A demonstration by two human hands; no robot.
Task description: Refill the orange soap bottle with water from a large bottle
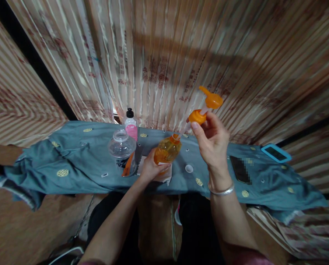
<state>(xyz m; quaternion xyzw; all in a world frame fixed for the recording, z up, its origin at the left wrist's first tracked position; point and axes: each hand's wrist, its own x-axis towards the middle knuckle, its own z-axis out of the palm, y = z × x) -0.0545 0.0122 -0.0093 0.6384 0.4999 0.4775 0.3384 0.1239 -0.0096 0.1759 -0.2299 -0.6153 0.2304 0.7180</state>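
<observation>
Orange pump head [205, 106] gripped in the right hand [212, 141] trails its tube down-left into the soap bottle [167, 150], which the left hand [150, 169] clasps tilted over the cloth-covered bench [78, 158].

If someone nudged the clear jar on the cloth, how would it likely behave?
The clear jar looks empty, so it is probably light and would slide or tip easily. Its rounded body suggests it would roll once on its side. The blue cloth beneath it is wrinkled, so a push might snag rather than glide.
</observation>
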